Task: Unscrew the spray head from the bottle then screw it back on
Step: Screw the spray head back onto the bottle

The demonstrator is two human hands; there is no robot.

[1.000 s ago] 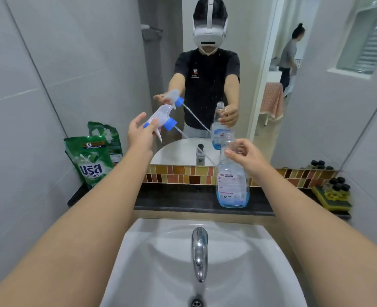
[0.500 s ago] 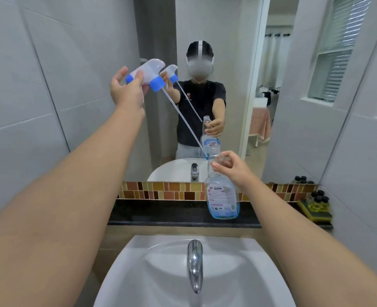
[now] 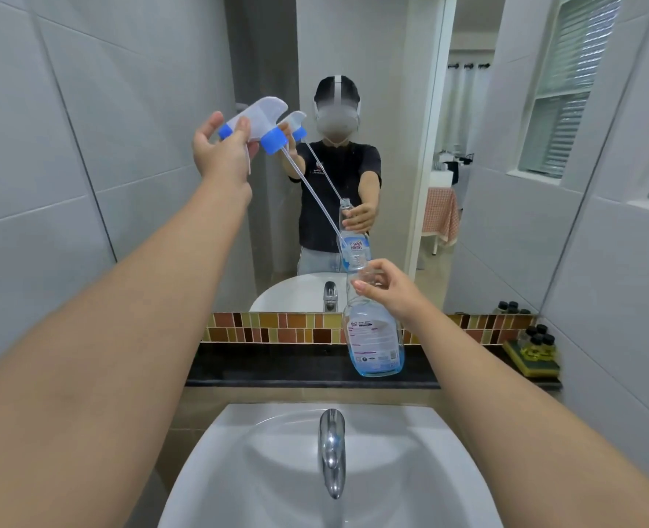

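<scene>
The spray head (image 3: 256,121) is sitting high and to the left in my head view, white with a blue collar, and the left hand (image 3: 220,148) is grasping it around the body. Its long dip tube (image 3: 311,200) is slanting down, the tip reaching the open neck of the bottle (image 3: 374,337). The right hand (image 3: 386,289) is gripping that neck, and the bottle is standing on the dark ledge (image 3: 296,365) behind the basin.

I am judging the risks from here: the thin tube could be flexing and missing or catching the rim, dripping blue liquid, and a tilted head could be cross-threading the collar. The bottle is nearly empty and light, so a sideways pull could be tipping it.

The white basin (image 3: 239,470) and chrome tap (image 3: 330,451) are lying below. A mirror (image 3: 391,108) is reflecting the person, grey tiles are surrounding it, and small dark-capped bottles (image 3: 536,339) are standing at the ledge's right end.
</scene>
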